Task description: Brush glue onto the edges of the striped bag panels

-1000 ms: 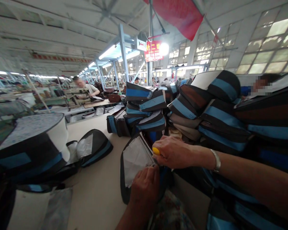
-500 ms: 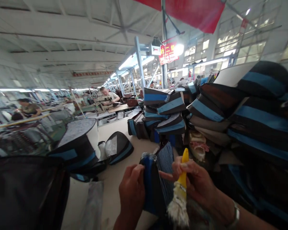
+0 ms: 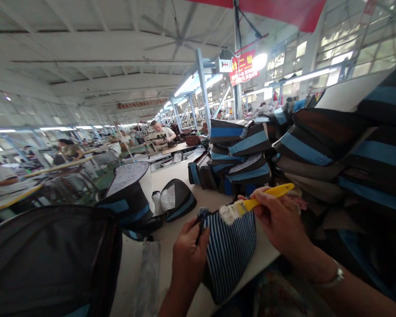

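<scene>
While the blue-and-white striped fabric piece (image 3: 229, 251) stands on edge on the pale worktable (image 3: 171, 185), close to the table's near edge, the left hand (image 3: 188, 255) grips its left side with fingers curled round the dark-edged corner. The right hand (image 3: 279, 220) is closed round the yellow plastic handle of a small brush (image 3: 251, 204), whose frayed white bristles touch the top edge of the striped piece. The brush lies nearly level, handle pointing right and slightly up. A metal bracelet (image 3: 336, 277) circles the right wrist.

Just behind the striped piece, tall stacks of black bag panels with blue bands (image 3: 240, 154) rise on the table, and a larger heap of the same black, blue and brown panels (image 3: 350, 145) fills the right side. To the left lies a rounded black panel with a white lining (image 3: 176, 200), and beside it a black-and-blue piece with a grey top (image 3: 127, 193). A dark mesh-like panel (image 3: 49, 259) fills the lower left corner. Farther back, other people (image 3: 161, 132) sit at long work benches under strip lights, and a red sign (image 3: 243, 67) hangs overhead.
</scene>
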`<state>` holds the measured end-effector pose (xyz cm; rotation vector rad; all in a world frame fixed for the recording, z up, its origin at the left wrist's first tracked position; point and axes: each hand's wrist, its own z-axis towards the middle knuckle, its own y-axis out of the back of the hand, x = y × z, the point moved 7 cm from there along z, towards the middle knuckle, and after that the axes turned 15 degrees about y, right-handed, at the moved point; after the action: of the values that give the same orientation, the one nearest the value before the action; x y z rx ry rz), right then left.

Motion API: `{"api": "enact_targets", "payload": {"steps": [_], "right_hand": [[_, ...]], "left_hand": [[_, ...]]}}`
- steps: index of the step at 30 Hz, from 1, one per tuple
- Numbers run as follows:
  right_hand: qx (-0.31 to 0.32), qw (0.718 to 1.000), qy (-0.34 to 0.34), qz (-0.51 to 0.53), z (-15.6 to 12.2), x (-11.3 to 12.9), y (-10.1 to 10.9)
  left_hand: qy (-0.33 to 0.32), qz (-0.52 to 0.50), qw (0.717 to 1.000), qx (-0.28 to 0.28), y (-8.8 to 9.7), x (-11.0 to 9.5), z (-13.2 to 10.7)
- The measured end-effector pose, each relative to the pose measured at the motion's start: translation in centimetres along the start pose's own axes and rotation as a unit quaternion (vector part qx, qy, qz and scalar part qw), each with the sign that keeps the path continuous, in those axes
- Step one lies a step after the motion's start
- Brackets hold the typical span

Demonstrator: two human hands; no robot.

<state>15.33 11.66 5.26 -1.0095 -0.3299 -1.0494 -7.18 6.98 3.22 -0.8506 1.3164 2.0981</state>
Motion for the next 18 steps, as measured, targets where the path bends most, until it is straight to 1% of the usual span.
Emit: {"api": "enact_targets", "payload": {"steps": [1, 2, 3, 4, 6, 7, 8, 9, 10, 12, 13, 14, 16, 17, 18], "right_hand": [[0.017, 0.997, 0.061, -0.051, 0.4, 1.1, -0.4], [0.051, 0.987, 0.121, -0.096, 0.5, 2.0, -1.2], [0.099, 0.971, 0.175, -0.133, 0.5, 2.5, -2.4], [0.155, 0.949, 0.222, -0.16, 0.3, 2.7, -3.7], [0.258, 0.897, 0.296, -0.202, -0.1, 2.3, -6.0], [0.292, 0.871, 0.326, -0.222, -0.2, 2.0, -6.8], [0.311, 0.85, 0.35, -0.242, -0.1, 1.7, -7.2], [0.312, 0.836, 0.369, -0.259, 0.2, 1.6, -7.4], [0.298, 0.834, 0.377, -0.271, 0.5, 1.6, -7.2], [0.262, 0.85, 0.366, -0.274, 1.1, 1.8, -6.6], [0.261, 0.855, 0.359, -0.268, 1.1, 1.9, -6.6], [0.278, 0.852, 0.358, -0.261, 0.8, 2.0, -6.7], [0.328, 0.828, 0.374, -0.258, -0.2, 2.1, -7.4], [0.341, 0.816, 0.385, -0.263, -0.6, 2.2, -7.6], [0.338, 0.812, 0.393, -0.269, -0.8, 2.3, -7.7]], "left_hand": [[0.009, -0.009, 1.0, 0.0, 0.1, -0.1, 0.3], [0.017, -0.019, 1.0, 0.0, 0.1, -0.3, 0.5], [0.023, -0.027, 0.999, 0.003, 0.1, -0.4, 0.6], [0.026, -0.035, 0.999, 0.005, 0.0, -0.6, 0.7], [0.026, -0.046, 0.999, 0.008, -0.2, -1.0, 0.7], [0.024, -0.048, 0.998, 0.012, -0.4, -1.1, 0.6], [0.022, -0.048, 0.998, 0.016, -0.5, -1.1, 0.6], [0.022, -0.048, 0.998, 0.019, -0.6, -1.1, 0.5], [0.024, -0.047, 0.998, 0.018, -0.5, -1.1, 0.4], [0.034, -0.049, 0.998, 0.018, -0.4, -0.9, 0.4], [0.038, -0.054, 0.998, 0.019, -0.3, -0.8, 0.4], [0.04, -0.061, 0.997, 0.02, -0.1, -0.7, 0.5], [0.04, -0.072, 0.996, 0.022, 0.0, -0.6, 0.6], [0.04, -0.073, 0.996, 0.022, 0.1, -0.6, 0.7], [0.042, -0.071, 0.996, 0.019, 0.1, -0.5, 0.7]]}}
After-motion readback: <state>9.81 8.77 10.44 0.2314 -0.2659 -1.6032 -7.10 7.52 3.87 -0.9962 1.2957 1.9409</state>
